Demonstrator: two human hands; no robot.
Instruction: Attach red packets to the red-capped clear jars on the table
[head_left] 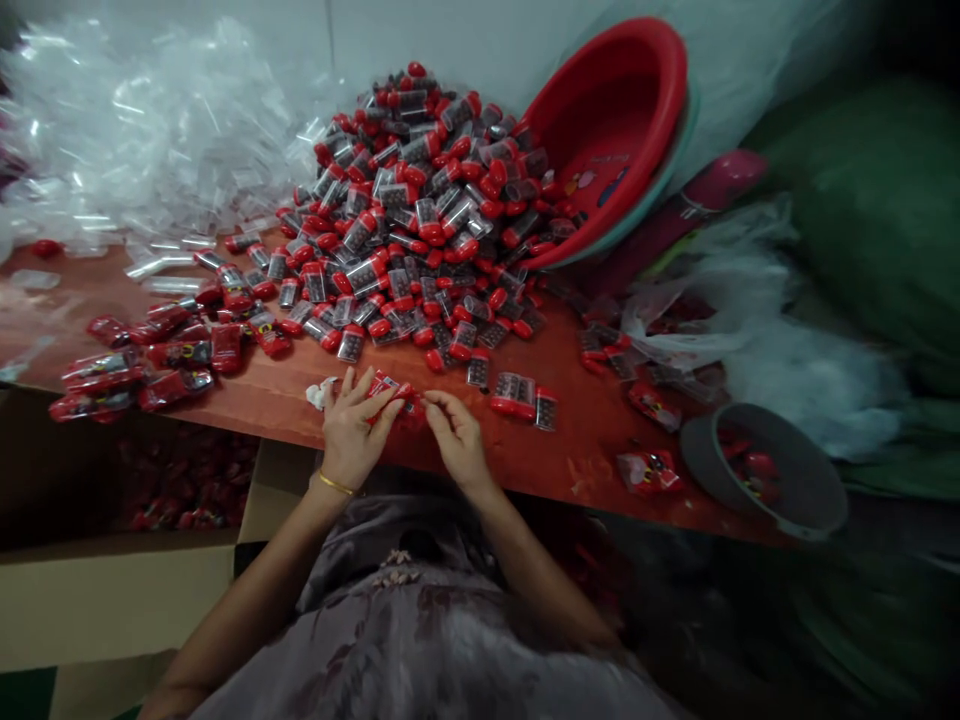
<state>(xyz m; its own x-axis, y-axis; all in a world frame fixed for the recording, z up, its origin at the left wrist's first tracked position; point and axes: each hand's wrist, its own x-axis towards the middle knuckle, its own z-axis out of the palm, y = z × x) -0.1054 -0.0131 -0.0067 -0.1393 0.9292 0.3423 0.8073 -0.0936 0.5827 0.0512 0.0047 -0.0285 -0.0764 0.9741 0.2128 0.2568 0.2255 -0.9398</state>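
At the table's front edge my left hand (352,430) pinches a small red printed packet (386,388) between thumb and fingers. My right hand (456,440), its thumb and finger together, is closed at the packet's right end. The packet's contents are mostly hidden by my fingers. Beside my left hand lies a crumpled white scrap (319,393). Just beyond my hands spreads a big heap of small clear containers with red caps (420,220), dark pieces inside them. A few of these containers (517,393) lie to the right of my right hand.
Several red packets (180,355) lie at the left, above an open cardboard box (127,580) holding more. Clear plastic pieces (165,110) are piled behind. A red basin (667,90) leans at the back right. A grey bowl (817,500) sits at the right edge beside plastic bags (810,380).
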